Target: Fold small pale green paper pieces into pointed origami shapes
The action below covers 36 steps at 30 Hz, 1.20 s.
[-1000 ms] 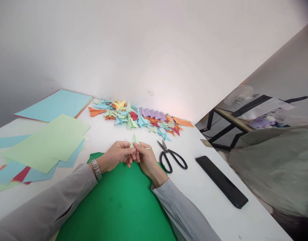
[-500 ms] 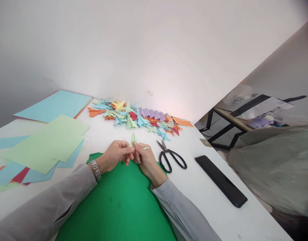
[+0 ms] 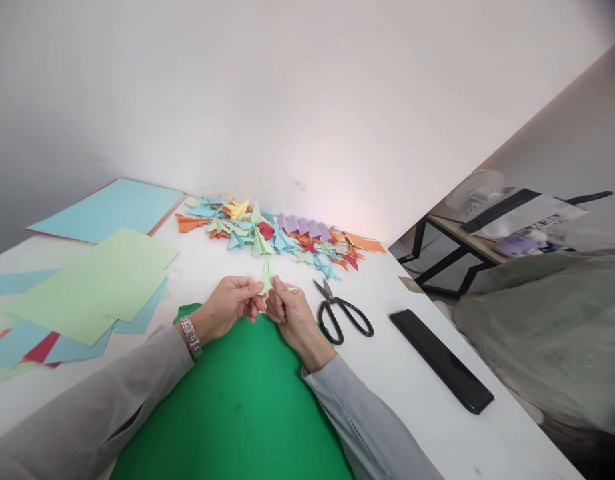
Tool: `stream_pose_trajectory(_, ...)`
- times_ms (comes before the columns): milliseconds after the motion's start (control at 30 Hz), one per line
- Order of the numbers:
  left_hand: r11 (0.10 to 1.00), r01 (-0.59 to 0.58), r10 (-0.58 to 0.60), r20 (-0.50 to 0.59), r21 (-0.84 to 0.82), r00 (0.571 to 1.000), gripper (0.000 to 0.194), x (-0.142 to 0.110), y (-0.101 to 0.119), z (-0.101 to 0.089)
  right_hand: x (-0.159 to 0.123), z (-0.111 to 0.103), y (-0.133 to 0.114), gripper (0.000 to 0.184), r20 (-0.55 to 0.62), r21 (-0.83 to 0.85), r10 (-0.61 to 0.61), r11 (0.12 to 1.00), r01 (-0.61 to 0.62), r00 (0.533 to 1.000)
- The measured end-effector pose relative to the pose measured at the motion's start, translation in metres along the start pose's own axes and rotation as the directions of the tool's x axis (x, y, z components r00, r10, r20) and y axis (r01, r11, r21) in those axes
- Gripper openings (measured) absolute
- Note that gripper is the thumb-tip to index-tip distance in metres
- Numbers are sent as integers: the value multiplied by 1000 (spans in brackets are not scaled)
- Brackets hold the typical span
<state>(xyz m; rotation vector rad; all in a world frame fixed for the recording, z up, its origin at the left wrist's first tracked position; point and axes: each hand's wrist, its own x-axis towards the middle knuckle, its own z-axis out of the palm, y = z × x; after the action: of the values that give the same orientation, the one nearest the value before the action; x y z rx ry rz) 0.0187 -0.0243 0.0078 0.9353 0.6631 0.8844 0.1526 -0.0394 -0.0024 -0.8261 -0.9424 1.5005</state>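
Observation:
Both of my hands meet over the far edge of a green sheet (image 3: 237, 407) on the white table (image 3: 397, 373). My left hand (image 3: 231, 305), with a metal watch on its wrist, and my right hand (image 3: 290, 313) pinch a small pale green folded paper piece (image 3: 266, 276) between their fingertips. The pointed tip of the piece sticks up above my fingers. Its lower part is hidden behind them.
Black scissors (image 3: 343, 317) lie just right of my right hand. A black flat bar (image 3: 441, 361) lies further right near the table edge. Several folded coloured paper figures (image 3: 277, 237) are heaped by the wall. Loose pale green (image 3: 97, 283) and blue sheets (image 3: 110, 210) lie on the left.
My fingers have shifted slightly on the paper piece, and its tip now leans a little more upright. My hands stay in the same place.

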Motion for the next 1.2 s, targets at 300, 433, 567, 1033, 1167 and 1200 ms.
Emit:
stream_pose_trajectory(300,999,8,-9,-26,-32,1000,30,-1,2,1,1,1,1,55,-96,-63,5,998,-11,995)
stream_pose_trajectory(433,999,-20,20,-3,-41,1000,28,0,-1,1,1,0,2,50,-107,-69,-22,998,14,994)
stream_pose_trajectory(567,999,-10,11,23,-46,1000,29,0,-1,0,1,0,2,50,-99,-73,-14,997,7,995)
stream_pose_trajectory(1033,994,-83,78,-64,-68,995,26,1,2,2,2,-2,2,34,-147,-111,-32,994,15,989)
stream_pose_trajectory(1167,992,-115,121,-186,43,975,27,2,4,0,-2,1,3,33,-138,-341,-90,939,39,986)
stream_pose_trajectory(1200,990,-122,133,-207,67,969,28,3,4,-1,-2,2,4,34,-127,-379,-99,924,44,987)
